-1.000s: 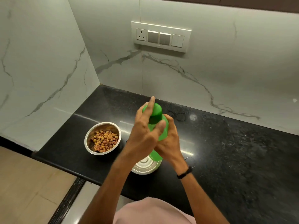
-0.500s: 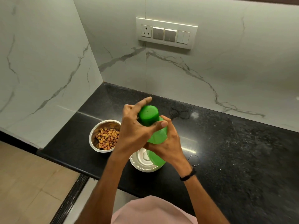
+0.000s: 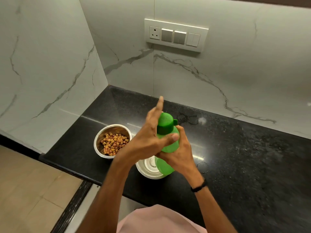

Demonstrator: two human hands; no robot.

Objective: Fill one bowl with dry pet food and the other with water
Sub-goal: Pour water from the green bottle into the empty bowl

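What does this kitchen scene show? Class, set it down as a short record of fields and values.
surface: black countertop
bowl with food: steel, holds dry pet food, left of the other bowl
second bowl: steel, partly hidden, looks empty
green bottle: held above second bowl, cap on
left hand: on the cap and neck
right hand: around the bottle's body
wall: switch panel

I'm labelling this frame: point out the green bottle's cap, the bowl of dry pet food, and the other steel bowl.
green bottle's cap (image 3: 165, 123), head view, on the cap's side.
bowl of dry pet food (image 3: 99, 140), head view, on its bare left inner wall.
other steel bowl (image 3: 146, 169), head view, on its inner floor.
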